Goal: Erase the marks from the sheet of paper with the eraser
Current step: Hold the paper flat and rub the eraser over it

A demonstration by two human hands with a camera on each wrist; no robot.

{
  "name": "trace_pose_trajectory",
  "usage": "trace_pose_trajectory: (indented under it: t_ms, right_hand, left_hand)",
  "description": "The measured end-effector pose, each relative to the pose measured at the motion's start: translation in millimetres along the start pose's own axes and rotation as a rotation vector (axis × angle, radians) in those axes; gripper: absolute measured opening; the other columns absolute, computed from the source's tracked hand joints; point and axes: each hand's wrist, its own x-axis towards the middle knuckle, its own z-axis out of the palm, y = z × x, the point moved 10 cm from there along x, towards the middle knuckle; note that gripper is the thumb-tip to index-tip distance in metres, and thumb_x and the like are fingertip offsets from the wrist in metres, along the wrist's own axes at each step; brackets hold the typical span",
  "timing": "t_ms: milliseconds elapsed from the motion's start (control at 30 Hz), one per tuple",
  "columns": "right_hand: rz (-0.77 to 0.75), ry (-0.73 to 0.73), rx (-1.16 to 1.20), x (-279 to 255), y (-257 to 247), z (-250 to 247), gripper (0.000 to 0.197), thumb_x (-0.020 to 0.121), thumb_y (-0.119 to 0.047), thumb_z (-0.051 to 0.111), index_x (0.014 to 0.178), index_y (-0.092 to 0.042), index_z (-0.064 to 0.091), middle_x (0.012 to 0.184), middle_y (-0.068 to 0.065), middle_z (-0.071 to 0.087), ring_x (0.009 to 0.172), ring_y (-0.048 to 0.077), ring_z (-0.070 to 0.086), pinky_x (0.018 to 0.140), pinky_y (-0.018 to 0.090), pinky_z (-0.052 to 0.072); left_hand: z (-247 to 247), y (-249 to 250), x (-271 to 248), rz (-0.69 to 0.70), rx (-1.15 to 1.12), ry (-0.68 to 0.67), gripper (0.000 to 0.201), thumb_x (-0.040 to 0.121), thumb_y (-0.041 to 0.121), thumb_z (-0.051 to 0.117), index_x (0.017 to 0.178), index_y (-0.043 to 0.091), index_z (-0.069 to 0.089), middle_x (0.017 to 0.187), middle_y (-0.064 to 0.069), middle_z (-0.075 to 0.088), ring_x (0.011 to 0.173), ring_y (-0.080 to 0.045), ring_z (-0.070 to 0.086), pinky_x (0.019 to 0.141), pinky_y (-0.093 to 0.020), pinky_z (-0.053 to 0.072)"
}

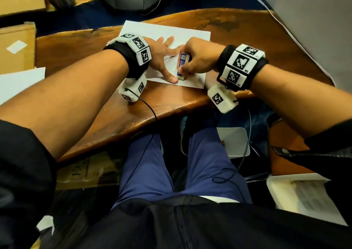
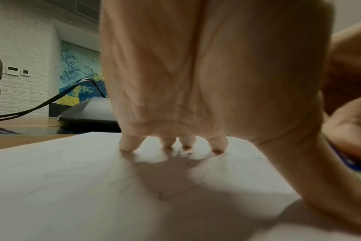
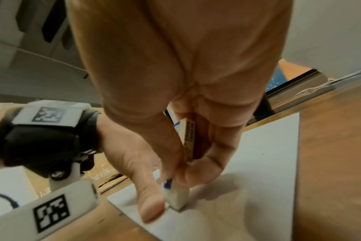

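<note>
Paper (image 1: pixel 162 29) lies flat on the wooden desk (image 1: pixel 247 39), near edge close to the desk's front edge, prob. so both forearms can reach it w/o stretching. Left hand (image 1: pixel 162 58) is spread flat on the sheet, fingers straight and splayed, thumb (image 1: pixel 172 79) out toward the near edge; it grips nothing, just presses down. Left wrist view shows the fingertips (image 2: pixel 128 146) planted on the sheet w/ the palm arched above. Likely reason: to pin the sheet so it won't slide or crumple under rubbing.

Right hand (image 1: pixel 198 58) is closed around the eraser (image 1: pixel 182 66), thumb on one side and fingers on the other of its blue-and-white sleeve. Eraser stands tilted, bare white end down and touching the sheet near the near edge, just beside the left thumb. Holding by the sleeve and working w/ the bare end puts rubber on the sheet; the steep tilt prob. concentrates pressure on one corner. Right wrist view shows that white tip (image 3: pixel 176 200) seated on the sheet, thumb alongside.

Thumb right next to the tip makes sense as local bracing where the sheet is most apt to buckle.

Faint pencil lines show under the left palm in the left wrist view; too pale elsewhere to tell how much is left. Judging by that, erasing is underway, not done.
</note>
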Motion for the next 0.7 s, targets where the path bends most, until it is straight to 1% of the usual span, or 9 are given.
trace_pose_trajectory:
  t_ms: [67,167,200,300,433,533,567,667,700]
  right_hand:
    - [0.023,-0.002,0.042,-1.6,4.0,0.0,0.025,0.086,-0.024,0.075,0.106,-0.009,0.073,0.097,0.007,0.074,0.086,0.018,0.07,0.082,0.032,0.059]
    - [0.126,0.052,0.174,4.1,19.6,-14.2,0.026,0.087,-0.019,0.075,0.108,-0.006,0.071,0.097,0.008,0.074,0.076,0.013,0.07,0.064,0.02,0.056]
    - [0.146,0.078,0.195,4.8,21.9,-17.3,0.028,0.086,-0.019,0.075,0.11,-0.006,0.071,0.098,0.009,0.074,0.079,0.014,0.071,0.066,0.021,0.058]
    - [0.104,0.102,0.121,3.9,12.5,-9.6,0.032,0.081,-0.023,0.079,0.107,-0.007,0.072,0.099,0.009,0.074,0.088,0.02,0.072,0.082,0.035,0.06]
    - [0.108,0.052,0.151,0.2,12.6,-0.7,0.025,0.081,-0.023,0.079,0.101,-0.008,0.074,0.092,0.007,0.075,0.083,0.019,0.073,0.078,0.033,0.061]
    - [0.201,0.103,0.26,0.8,28.5,-13.3,0.025,0.084,-0.019,0.077,0.105,-0.007,0.072,0.093,0.007,0.074,0.077,0.015,0.073,0.065,0.022,0.059]
    - [0.206,0.12,0.275,1.2,29.0,-13.1,0.025,0.084,-0.018,0.078,0.105,-0.006,0.071,0.093,0.007,0.074,0.078,0.015,0.073,0.065,0.023,0.06]
    - [0.15,0.095,0.206,0.5,19.7,-1.3,0.025,0.078,-0.018,0.08,0.1,-0.006,0.073,0.09,0.008,0.075,0.08,0.018,0.073,0.077,0.034,0.062]
    - [0.142,0.074,0.206,0.6,18.7,1.1,0.024,0.078,-0.018,0.08,0.099,-0.006,0.074,0.09,0.008,0.075,0.078,0.017,0.072,0.077,0.033,0.062]
  left_hand:
    - [-0.5,1.8,-0.7,0.006,0.009,0.005,0.123,0.057,0.08,0.062,0.151,0.046,-0.01,0.161,0.004,-0.025,0.149,-0.027,-0.016,0.117,-0.061,0.001]
    - [-0.9,1.9,-0.3,0.013,0.022,0.005,0.126,0.052,0.084,0.059,0.15,0.048,-0.013,0.161,0.003,-0.025,0.149,-0.028,-0.015,0.117,-0.062,0.002]
    - [-0.2,1.1,-0.4,0.009,0.019,0.003,0.127,0.052,0.084,0.059,0.149,0.048,-0.013,0.161,0.003,-0.025,0.149,-0.028,-0.015,0.117,-0.062,0.003]
    - [-0.2,0.8,-0.6,0.004,0.029,0.006,0.125,0.055,0.084,0.06,0.151,0.045,-0.01,0.161,0.003,-0.024,0.149,-0.027,-0.015,0.117,-0.061,0.002]
    - [-1.2,2.8,0.0,0.012,0.031,0.014,0.125,0.055,0.083,0.06,0.15,0.045,-0.013,0.161,0.002,-0.025,0.149,-0.028,-0.015,0.117,-0.061,0.001]
    - [0.6,2.7,-0.2,0.015,0.017,0.007,0.128,0.051,0.084,0.06,0.149,0.048,-0.015,0.161,0.002,-0.025,0.149,-0.028,-0.016,0.117,-0.062,0.001]
    - [0.9,2.2,-0.6,0.013,0.019,0.007,0.129,0.05,0.084,0.059,0.149,0.048,-0.015,0.161,0.003,-0.025,0.149,-0.028,-0.016,0.117,-0.062,0.001]
    - [0.0,2.9,-0.5,0.01,0.034,0.008,0.13,0.049,0.085,0.059,0.149,0.047,-0.016,0.161,0.002,-0.024,0.149,-0.028,-0.015,0.117,-0.061,0.001]
    - [-0.5,2.9,-0.5,0.01,0.032,0.008,0.13,0.05,0.084,0.059,0.149,0.047,-0.016,0.161,0.002,-0.024,0.149,-0.028,-0.015,0.117,-0.061,0.001]
